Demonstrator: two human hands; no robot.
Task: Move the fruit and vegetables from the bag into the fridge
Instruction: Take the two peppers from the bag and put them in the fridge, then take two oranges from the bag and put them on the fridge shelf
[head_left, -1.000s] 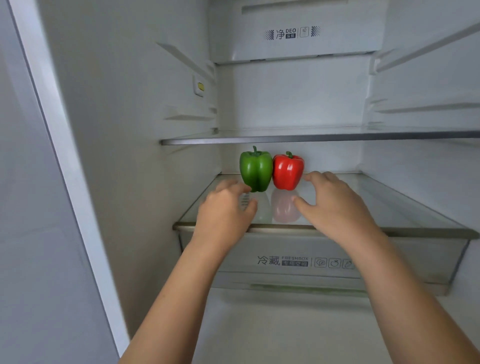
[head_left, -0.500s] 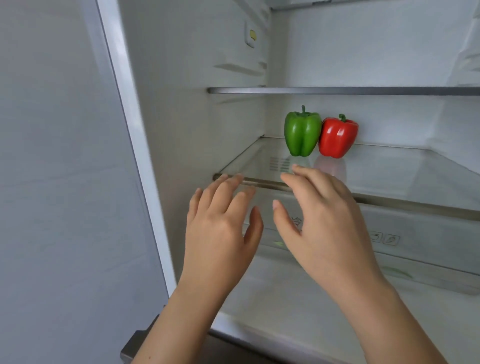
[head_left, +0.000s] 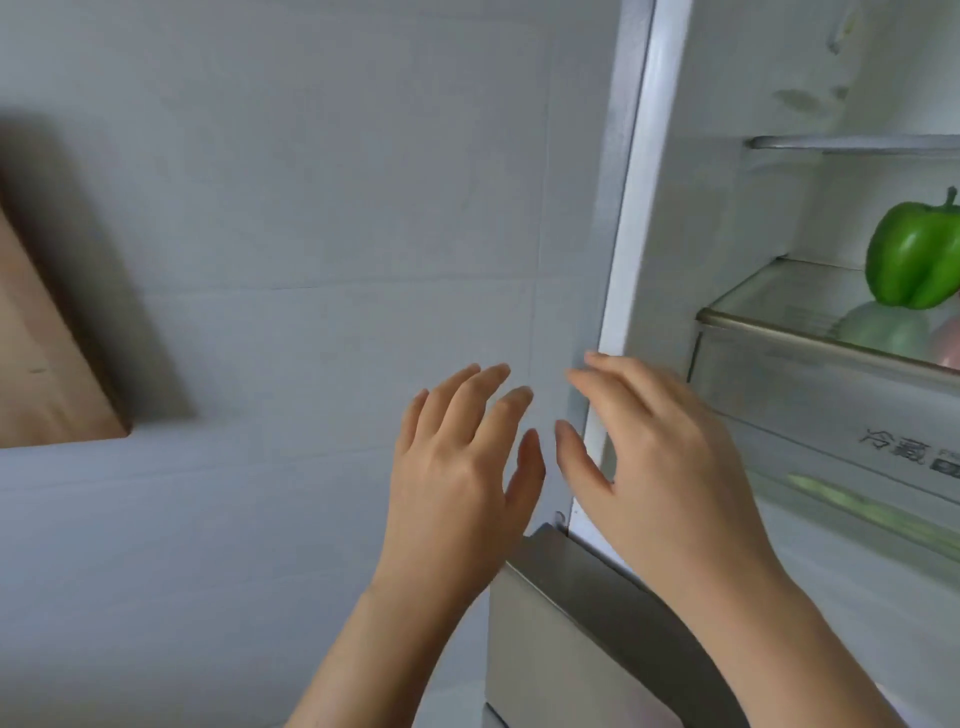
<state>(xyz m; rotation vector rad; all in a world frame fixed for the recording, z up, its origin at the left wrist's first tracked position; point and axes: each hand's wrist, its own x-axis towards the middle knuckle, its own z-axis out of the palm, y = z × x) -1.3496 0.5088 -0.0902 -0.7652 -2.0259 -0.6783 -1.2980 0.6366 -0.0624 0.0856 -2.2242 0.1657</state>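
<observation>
Green pepper (head_left: 914, 254) upright toward the back of the glass shelf (head_left: 769, 325) inside the fridge (head_left: 631, 197), likely to leave room in front. Left hand (head_left: 457, 467) and right hand (head_left: 670, 457) side by side before the fridge's edge, fingers loose, spread, empty, seemingly free for the bag, unseen here.

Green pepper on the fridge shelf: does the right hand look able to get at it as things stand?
Probably yes. The right hand is open, holds nothing and hangs before the open fridge; nothing shows between it and the green pepper on the glass shelf.
</observation>
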